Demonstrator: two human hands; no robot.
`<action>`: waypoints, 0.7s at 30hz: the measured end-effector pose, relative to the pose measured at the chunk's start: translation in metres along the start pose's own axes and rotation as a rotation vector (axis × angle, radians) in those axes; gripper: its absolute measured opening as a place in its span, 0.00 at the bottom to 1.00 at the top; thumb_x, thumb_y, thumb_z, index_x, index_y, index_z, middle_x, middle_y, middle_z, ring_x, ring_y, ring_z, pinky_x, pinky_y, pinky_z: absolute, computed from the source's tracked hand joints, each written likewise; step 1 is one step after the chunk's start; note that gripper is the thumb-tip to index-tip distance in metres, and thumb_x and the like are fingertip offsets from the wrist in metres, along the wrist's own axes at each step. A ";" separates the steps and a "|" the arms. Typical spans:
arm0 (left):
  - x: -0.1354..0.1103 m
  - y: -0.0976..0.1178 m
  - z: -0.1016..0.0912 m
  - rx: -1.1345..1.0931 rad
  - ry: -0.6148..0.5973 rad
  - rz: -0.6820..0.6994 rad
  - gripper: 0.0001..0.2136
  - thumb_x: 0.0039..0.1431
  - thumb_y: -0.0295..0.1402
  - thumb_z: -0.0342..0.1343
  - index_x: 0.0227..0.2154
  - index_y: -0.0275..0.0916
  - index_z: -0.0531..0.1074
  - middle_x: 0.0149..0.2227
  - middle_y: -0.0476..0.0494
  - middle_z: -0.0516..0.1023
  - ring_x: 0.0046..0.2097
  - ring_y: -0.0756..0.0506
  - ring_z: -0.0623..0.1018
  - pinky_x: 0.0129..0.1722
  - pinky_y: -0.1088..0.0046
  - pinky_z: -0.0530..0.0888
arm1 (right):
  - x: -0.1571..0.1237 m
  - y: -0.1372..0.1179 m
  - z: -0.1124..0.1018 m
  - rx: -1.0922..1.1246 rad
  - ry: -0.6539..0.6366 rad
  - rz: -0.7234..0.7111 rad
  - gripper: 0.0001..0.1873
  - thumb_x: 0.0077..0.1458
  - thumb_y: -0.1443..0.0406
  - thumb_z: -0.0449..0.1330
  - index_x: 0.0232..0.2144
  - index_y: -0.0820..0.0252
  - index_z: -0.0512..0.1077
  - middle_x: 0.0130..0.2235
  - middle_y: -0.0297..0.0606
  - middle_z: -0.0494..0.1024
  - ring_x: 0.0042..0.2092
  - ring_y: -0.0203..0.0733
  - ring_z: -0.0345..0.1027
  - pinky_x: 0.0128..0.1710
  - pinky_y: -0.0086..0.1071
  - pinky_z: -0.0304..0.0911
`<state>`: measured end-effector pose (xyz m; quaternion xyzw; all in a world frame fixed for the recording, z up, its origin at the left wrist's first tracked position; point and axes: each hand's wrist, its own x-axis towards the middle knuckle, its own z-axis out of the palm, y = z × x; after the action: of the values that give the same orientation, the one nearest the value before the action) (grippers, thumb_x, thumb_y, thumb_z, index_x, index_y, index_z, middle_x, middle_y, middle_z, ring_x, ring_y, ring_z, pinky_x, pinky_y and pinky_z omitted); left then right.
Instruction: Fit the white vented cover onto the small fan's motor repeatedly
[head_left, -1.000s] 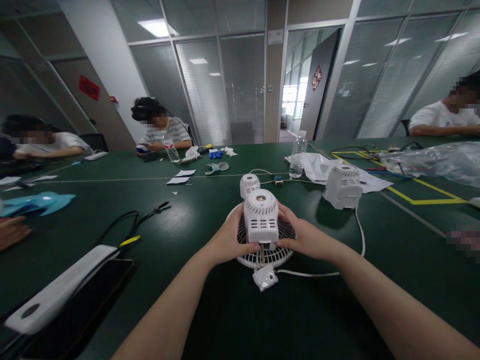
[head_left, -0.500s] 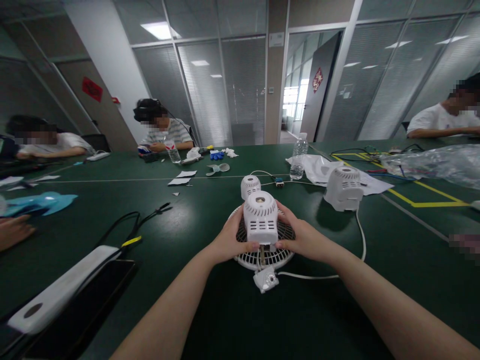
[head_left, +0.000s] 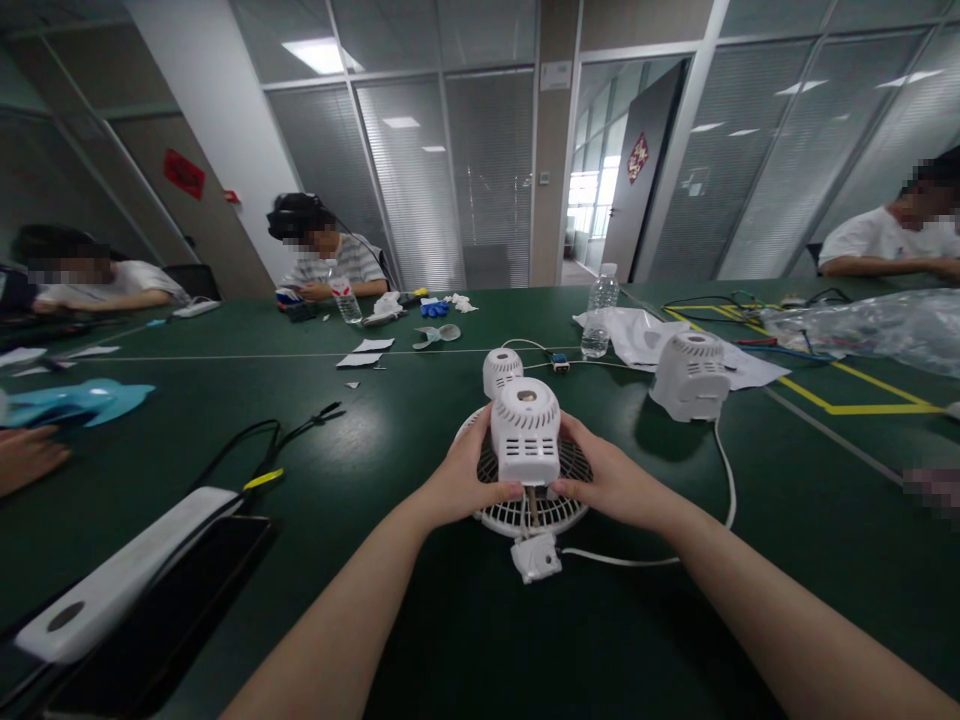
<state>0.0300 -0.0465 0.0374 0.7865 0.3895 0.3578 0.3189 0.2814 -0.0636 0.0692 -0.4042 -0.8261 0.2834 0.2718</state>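
A white fan motor housing (head_left: 525,430) stands on a round white fan grille (head_left: 525,512) lying flat on the green table (head_left: 420,420). My left hand (head_left: 457,480) grips the housing from the left and my right hand (head_left: 611,480) grips it from the right, fingers wrapped round its lower part. A small white switch piece (head_left: 536,558) lies in front of the grille, with a white cord (head_left: 660,553) running off to the right. A second small white housing (head_left: 501,368) sits just behind.
A larger white motor cover (head_left: 690,372) and a water bottle (head_left: 598,310) stand to the right. A white power strip (head_left: 120,575) on a dark phone, black cables (head_left: 262,445) and a blue fan blade (head_left: 75,402) lie left. Other people sit around the table.
The hands and housing have stayed in place. The switch piece in front of the grille has swung slightly, now lying squarer below the housing.
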 end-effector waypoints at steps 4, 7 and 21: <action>0.001 0.002 0.001 0.039 -0.004 -0.010 0.53 0.44 0.46 0.68 0.68 0.44 0.43 0.68 0.33 0.54 0.67 0.26 0.55 0.65 0.40 0.53 | -0.001 0.001 -0.001 0.047 0.001 -0.040 0.51 0.55 0.58 0.65 0.69 0.50 0.38 0.69 0.44 0.54 0.66 0.55 0.55 0.65 0.55 0.52; 0.001 0.003 0.002 0.051 -0.007 -0.017 0.52 0.44 0.46 0.68 0.68 0.44 0.43 0.68 0.34 0.53 0.67 0.26 0.55 0.65 0.39 0.52 | 0.000 0.002 -0.001 0.041 -0.004 -0.035 0.53 0.54 0.57 0.66 0.70 0.49 0.36 0.70 0.43 0.51 0.68 0.55 0.52 0.65 0.55 0.51; -0.001 0.007 -0.005 -0.005 -0.050 -0.028 0.50 0.47 0.45 0.68 0.68 0.43 0.44 0.69 0.35 0.50 0.69 0.29 0.53 0.67 0.43 0.50 | 0.004 0.009 0.006 0.021 0.013 0.004 0.51 0.55 0.60 0.65 0.69 0.46 0.36 0.70 0.42 0.52 0.66 0.56 0.55 0.64 0.56 0.54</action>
<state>0.0285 -0.0500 0.0451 0.7889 0.3915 0.3346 0.3353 0.2798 -0.0577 0.0597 -0.4047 -0.8206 0.2896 0.2808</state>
